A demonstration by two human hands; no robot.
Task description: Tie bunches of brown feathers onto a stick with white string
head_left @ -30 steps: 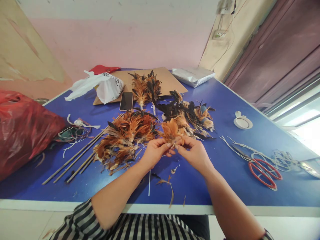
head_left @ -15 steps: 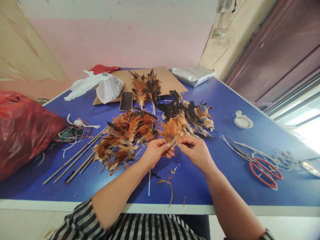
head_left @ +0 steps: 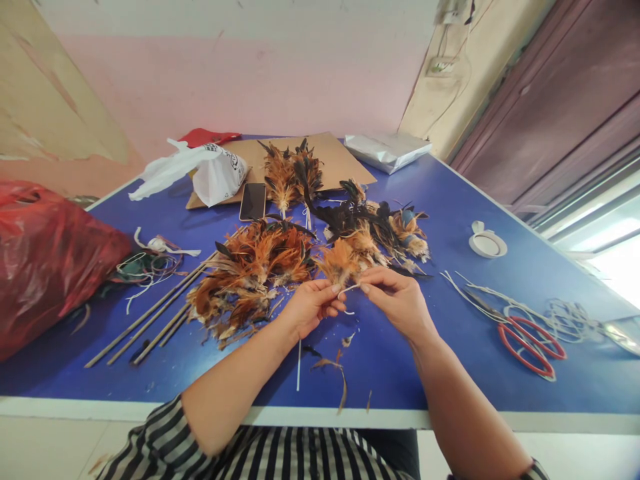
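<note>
My left hand (head_left: 314, 307) is closed, its thumb and fingers pinching the base of a small orange-brown feather bunch (head_left: 340, 260). A thin white string (head_left: 350, 289) runs from that base to the fingertips of my right hand (head_left: 395, 297), which pinches it. A short string end hangs below the fingers. Left of the hands lies a pile of rust-coloured feathers (head_left: 265, 253). Black and tan feathers (head_left: 370, 227) lie just beyond the held bunch. Two tied feather bundles (head_left: 281, 177) rest farther back, partly on brown cardboard (head_left: 340, 160).
Red-handled scissors (head_left: 533, 347) and loose white string (head_left: 570, 320) lie right, near a white tape roll (head_left: 487, 244). Thin sticks (head_left: 150, 320) and a red plastic bag (head_left: 50, 260) are left. A phone (head_left: 253, 202), white bag (head_left: 217, 177) and silver packet (head_left: 387, 152) sit farther back.
My right hand has moved slightly right, away from my left hand, and the white string now shows stretched between them. The feather bunch has shifted slightly left.
</note>
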